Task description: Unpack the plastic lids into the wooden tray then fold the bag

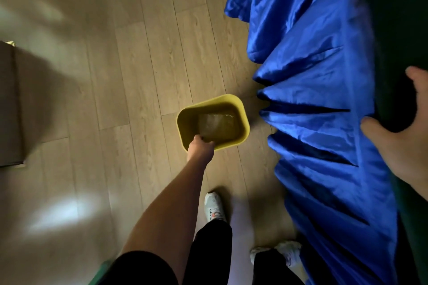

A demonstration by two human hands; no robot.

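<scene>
A yellow plastic bin stands on the wooden floor beside the table. Inside it lies a clear plastic bag with something pale in it; the contents are too dim to tell. My left hand reaches down over the bin's near rim, fingers closed at the near edge of the bag. My right hand rests with fingers spread on the edge of the table, where the blue cloth meets a dark green top. No wooden tray is in view.
The blue satin cloth hangs in folds down the table's side at right. A brown cardboard box sits at the left edge. My two feet in pale sneakers stand on the plank floor below the bin.
</scene>
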